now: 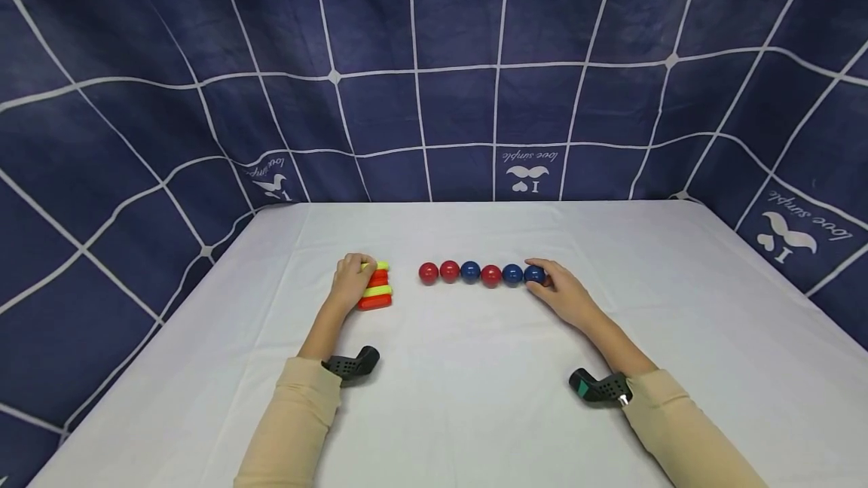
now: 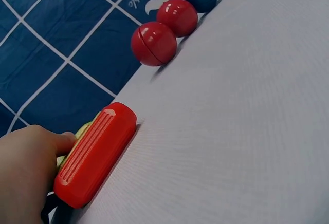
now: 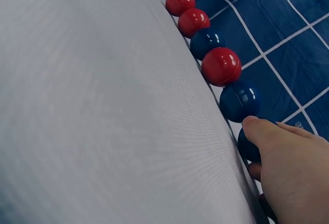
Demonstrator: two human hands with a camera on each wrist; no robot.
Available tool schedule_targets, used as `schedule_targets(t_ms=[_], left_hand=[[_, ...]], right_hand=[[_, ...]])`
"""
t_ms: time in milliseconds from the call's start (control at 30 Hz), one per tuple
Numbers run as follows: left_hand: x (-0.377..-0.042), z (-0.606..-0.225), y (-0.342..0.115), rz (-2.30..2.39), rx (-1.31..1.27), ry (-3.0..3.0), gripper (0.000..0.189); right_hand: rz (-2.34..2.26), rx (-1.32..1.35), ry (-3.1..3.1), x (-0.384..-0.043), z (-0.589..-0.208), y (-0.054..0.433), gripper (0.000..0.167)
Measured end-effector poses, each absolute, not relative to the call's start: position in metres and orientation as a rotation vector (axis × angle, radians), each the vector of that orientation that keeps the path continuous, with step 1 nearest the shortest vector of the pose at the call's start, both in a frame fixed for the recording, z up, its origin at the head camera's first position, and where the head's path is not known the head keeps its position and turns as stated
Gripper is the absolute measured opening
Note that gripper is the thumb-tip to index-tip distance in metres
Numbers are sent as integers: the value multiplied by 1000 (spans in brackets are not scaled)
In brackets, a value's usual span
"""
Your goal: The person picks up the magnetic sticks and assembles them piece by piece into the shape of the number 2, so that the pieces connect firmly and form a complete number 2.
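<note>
On the desk (image 1: 475, 382) we log four red and yellow sticks (image 1: 377, 291) together, left hand (image 1: 349, 279) curled on them. Right hand (image 1: 566, 296) pinches the end blue ball (image 1: 534, 275). The six-ball row (image 1: 471, 272) (colours mixed) looks formed; release remains.

Balls (image 1: 490, 276) are red, blue; bars (image 1: 377, 291) red, apparently lime.

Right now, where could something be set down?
White cloth lies bare between the forearms, nearer than the ball row, and beyond it towards the curtain. Crowded: the row, right hand at its end; left hand on red and yellow pieces.
</note>
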State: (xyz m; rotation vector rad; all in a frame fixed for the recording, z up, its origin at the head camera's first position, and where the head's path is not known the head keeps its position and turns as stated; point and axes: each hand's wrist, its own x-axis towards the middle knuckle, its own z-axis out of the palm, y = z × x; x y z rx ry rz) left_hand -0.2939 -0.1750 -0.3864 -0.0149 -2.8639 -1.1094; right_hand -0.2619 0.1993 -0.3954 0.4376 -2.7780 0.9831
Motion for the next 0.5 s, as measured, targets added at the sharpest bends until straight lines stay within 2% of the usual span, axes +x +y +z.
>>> schedule_targets(t_ms=[200, 500], left_hand=[[-295, -385, -170, -1035, -14, -2838, 31], [-294, -376, -161, -1240, -94, -2536, 28]], right_hand=[[1003, 424, -2770, -262, -394, 199, 45], [1016, 395, -2756, -263, -395, 198, 43]])
